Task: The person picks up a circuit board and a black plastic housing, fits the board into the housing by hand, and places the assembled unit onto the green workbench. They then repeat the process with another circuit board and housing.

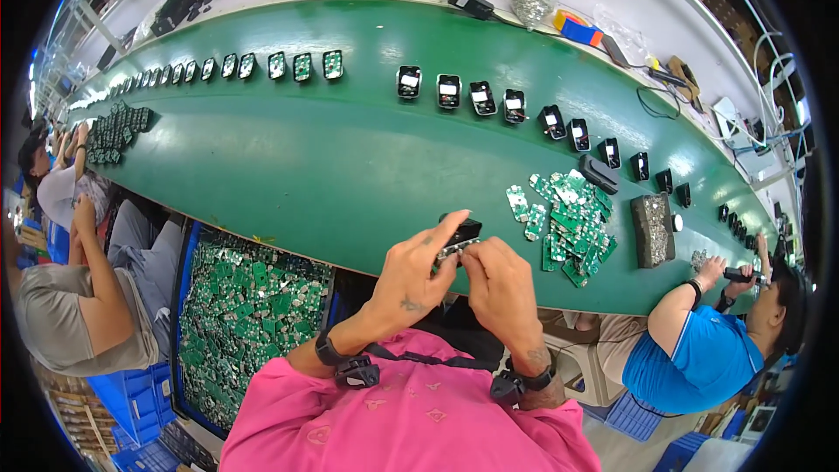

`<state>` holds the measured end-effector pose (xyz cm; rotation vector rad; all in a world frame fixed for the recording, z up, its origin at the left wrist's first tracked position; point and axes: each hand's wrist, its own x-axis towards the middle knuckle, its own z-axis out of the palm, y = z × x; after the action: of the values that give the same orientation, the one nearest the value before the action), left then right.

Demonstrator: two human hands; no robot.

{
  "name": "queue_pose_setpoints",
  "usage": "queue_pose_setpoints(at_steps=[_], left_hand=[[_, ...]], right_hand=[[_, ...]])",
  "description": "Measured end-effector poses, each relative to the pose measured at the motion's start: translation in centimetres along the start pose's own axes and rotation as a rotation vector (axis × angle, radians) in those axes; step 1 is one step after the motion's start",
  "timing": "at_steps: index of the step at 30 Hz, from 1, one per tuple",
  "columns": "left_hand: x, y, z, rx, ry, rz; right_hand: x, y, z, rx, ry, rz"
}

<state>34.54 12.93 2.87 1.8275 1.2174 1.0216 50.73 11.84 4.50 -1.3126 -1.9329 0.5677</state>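
In front of my chest, over the table's near edge, my left hand [418, 273] is closed around a small black plastic housing [467, 231], its index finger stretched along the side. A thin strip with pale, silvery parts [456, 250], like a circuit board's edge, shows at the housing's near side. My right hand [502, 287] meets it from the right, thumb and fingers pinched at that edge. What the pinch holds is hidden. To the right of my hands lies a loose pile of green circuit boards [577, 225].
Black housings [482, 98] stand in a curved row along the green table [350, 149]. Right of the pile are a black case [599, 174] and a dark block [653, 231]. A blue bin of boards [253, 323] stands at lower left. Co-workers [699, 341] sit on both sides.
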Motion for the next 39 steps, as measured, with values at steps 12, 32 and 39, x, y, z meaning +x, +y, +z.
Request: queue_pose_setpoints(at_steps=[12, 32, 39], left_hand=[[0.5, -1.6, 1.5, -0.759, -0.142, -0.332], [0.9, -1.9, 3.1, -0.441, -0.083, -0.062], [0.7, -0.9, 3.1, -0.324, 0.057, -0.034]], right_hand=[[-1.4, 3.0, 1.2, 0.183, 0.144, 0.365], [-1.2, 3.0, 0.0, 0.663, 0.167, 0.471], [-1.3, 1.7, 0.4, 0.539, 0.211, 0.449]])
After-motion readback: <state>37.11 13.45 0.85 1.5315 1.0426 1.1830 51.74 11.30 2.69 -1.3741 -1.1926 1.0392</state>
